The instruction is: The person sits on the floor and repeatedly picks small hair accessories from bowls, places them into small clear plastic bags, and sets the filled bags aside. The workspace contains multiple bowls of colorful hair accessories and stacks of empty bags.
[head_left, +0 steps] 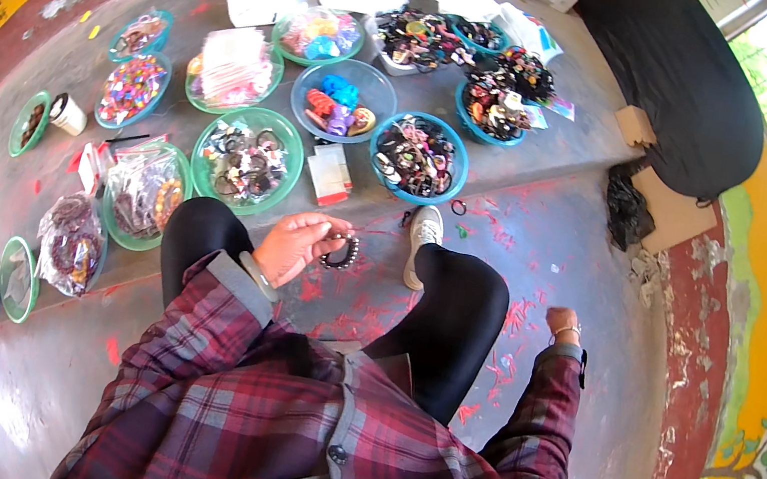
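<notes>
Between the thumb and fingers of my left hand (pixel 296 243) hangs a dark beaded bracelet (pixel 340 254), its shiny round beads in a loop above the floor between my knees. My right hand (pixel 563 322) is off to the right, beyond my right knee, with its fingers curled in. Whatever lies inside it, if anything, is hidden. Ahead of my left hand sits a green bowl (pixel 247 161) of small packaged accessories. A blue bowl (pixel 419 158) filled with dark hair ties stands just past my shoe.
More bowls spread ahead and left, holding colourful beads (pixel 132 89), crocheted-looking pieces (pixel 333 107) and bagged bracelets (pixel 143 195). A small white-and-red card box (pixel 328 176) lies between bowls. Red scraps (pixel 342 306) litter the floor. At right are a black bag (pixel 628 207) and cardboard (pixel 674 212).
</notes>
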`<state>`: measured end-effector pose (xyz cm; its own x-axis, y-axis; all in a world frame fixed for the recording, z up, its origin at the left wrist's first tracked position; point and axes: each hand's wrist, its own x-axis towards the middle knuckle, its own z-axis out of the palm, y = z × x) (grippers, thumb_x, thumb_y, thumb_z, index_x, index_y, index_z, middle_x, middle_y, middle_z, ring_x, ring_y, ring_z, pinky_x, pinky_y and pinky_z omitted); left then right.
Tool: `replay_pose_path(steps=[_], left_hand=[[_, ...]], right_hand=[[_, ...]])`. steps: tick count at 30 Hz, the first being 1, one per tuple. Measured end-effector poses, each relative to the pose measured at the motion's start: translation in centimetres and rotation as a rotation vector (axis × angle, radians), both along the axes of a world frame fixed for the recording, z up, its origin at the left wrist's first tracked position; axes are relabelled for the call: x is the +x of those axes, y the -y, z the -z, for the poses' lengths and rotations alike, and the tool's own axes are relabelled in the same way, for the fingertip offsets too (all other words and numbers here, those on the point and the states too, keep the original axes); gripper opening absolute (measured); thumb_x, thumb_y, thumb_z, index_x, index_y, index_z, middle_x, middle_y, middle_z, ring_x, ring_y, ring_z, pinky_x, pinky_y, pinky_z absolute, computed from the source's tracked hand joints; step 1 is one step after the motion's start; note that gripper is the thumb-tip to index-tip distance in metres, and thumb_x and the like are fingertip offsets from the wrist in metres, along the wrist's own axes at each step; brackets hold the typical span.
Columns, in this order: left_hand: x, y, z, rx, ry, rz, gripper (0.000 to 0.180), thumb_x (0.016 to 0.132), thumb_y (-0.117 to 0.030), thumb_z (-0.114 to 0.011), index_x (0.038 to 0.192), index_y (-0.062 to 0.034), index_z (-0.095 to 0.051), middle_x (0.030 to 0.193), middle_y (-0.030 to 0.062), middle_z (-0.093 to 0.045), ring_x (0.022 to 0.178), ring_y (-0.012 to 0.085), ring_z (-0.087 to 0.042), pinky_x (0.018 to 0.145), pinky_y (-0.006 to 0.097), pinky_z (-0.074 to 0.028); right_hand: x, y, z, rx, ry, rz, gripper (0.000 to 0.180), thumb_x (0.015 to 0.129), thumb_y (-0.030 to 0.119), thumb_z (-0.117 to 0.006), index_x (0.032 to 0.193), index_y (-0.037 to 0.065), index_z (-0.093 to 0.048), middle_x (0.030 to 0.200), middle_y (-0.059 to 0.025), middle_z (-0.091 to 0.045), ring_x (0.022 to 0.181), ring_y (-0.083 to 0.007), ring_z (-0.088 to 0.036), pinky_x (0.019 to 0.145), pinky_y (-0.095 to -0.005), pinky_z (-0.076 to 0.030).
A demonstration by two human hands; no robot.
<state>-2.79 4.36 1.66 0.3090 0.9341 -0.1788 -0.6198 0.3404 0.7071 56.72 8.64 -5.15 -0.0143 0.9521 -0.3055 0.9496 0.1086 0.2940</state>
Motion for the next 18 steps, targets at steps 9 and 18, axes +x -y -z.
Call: replay_pose_path(steps=[9,18], left_hand=[[0.5,0.5,-0.6,-0.018,-0.047,0.005,0.021,0.089,-0.008,-0.044,0.097,0.006,-0.057,0.108,0.0162,-0.056,0.1,0.0202,-0.054,0.085,0.028,-0.045],[1.4,1.2,-3.2,-0.073,0.143,-0.028,0.021,0.088,-0.006,-0.044,0.097,0.0075,-0.057,0.107,0.0185,-0.056,0.099,0.0225,-0.055,0.084,0.028,-0.048]], right_hand=[[7.4,4.5,-1.8,0.076,-0.574,0.233,0.018,0.073,0.024,-0.054,0.075,0.012,-0.066,0.082,-0.009,-0.064,0.082,-0.0228,-0.062,0.074,-0.0337,-0.048],[-16.4,-0.8,-11.6,0.377,-1.486,0.478,0.021,0.077,0.011,-0.06,0.093,0.0,-0.063,0.081,-0.0047,-0.063,0.074,-0.0139,-0.059,0.064,-0.0243,-0.046]])
